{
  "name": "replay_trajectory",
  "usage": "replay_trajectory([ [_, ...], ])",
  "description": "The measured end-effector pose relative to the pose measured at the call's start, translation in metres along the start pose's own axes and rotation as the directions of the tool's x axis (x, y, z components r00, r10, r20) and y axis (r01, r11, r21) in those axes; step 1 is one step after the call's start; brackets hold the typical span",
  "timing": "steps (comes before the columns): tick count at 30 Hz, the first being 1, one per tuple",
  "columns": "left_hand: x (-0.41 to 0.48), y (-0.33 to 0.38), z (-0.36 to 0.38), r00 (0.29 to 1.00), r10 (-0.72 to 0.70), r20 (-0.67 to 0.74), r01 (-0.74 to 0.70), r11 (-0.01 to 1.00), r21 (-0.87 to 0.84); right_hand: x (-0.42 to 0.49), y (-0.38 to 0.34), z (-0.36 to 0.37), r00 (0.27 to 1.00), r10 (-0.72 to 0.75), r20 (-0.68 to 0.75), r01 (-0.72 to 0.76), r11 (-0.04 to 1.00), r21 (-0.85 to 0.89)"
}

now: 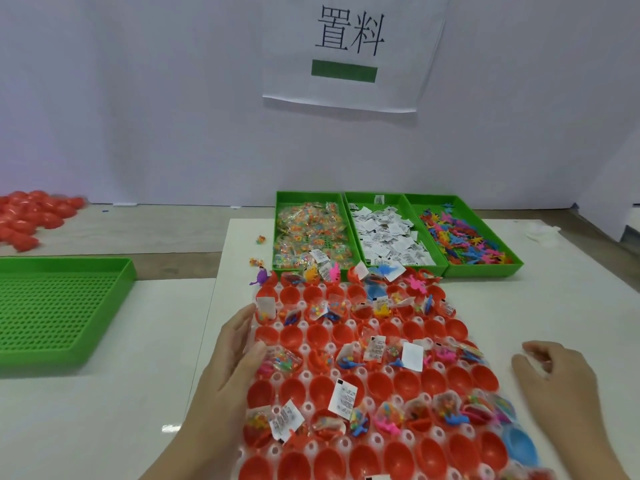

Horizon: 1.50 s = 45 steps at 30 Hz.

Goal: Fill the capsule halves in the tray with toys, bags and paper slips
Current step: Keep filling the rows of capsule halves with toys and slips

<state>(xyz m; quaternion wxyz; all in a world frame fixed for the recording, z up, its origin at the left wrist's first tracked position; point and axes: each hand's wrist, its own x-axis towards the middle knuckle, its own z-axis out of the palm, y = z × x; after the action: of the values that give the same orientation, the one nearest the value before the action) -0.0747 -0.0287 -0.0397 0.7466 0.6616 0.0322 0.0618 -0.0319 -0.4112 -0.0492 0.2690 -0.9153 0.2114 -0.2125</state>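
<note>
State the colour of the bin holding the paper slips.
Bright green; the bin shows best in the head view, the only view here.

**Both grips out, neither holding**

The left grip (235, 355) reaches in from the near edge on a bare forearm, fingers straight and together, thumb apart. The right grip (557, 379), on the right, shows its back, fingers loosely curled.
</note>
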Motion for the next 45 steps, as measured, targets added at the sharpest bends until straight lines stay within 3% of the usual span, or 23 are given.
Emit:
replay_trajectory([
  [17,-0.002,0.008,0.000,0.999,-0.005,0.033,0.010,0.990,-0.142,-0.006,0.004,-0.003,1.000,-0.007,0.006,0.007,1.000,0.005],
  [25,-0.001,0.011,0.000,0.999,-0.003,0.033,0.006,0.994,-0.111,-0.008,0.000,-0.008,0.999,-0.030,0.034,0.029,0.999,0.023],
  [32,-0.004,0.011,0.002,1.000,-0.016,-0.017,0.015,0.998,-0.055,-0.015,-0.009,-0.013,0.995,-0.104,0.011,0.098,0.964,0.249],
  [34,-0.004,0.010,0.003,1.000,-0.001,-0.014,0.001,0.999,-0.052,-0.014,-0.022,-0.022,0.982,-0.187,0.003,0.177,0.931,0.320],
  [37,-0.005,0.009,0.004,0.999,-0.009,-0.033,0.007,0.999,-0.040,-0.009,-0.065,-0.041,0.877,-0.474,0.083,0.427,0.846,0.320],
  [39,-0.005,0.008,0.004,0.999,-0.023,-0.044,0.022,0.999,-0.038,-0.008,-0.094,-0.046,0.767,-0.593,0.244,0.524,0.799,0.295],
  [42,-0.006,0.008,0.004,0.998,-0.025,-0.056,0.023,0.999,-0.041,-0.008,-0.115,-0.041,0.629,-0.623,0.465,0.616,0.764,0.191],
  [45,-0.006,0.010,0.004,0.997,-0.041,-0.061,0.037,0.997,-0.062,-0.009,-0.121,-0.029,0.551,-0.611,0.568,0.745,0.667,-0.006],
])
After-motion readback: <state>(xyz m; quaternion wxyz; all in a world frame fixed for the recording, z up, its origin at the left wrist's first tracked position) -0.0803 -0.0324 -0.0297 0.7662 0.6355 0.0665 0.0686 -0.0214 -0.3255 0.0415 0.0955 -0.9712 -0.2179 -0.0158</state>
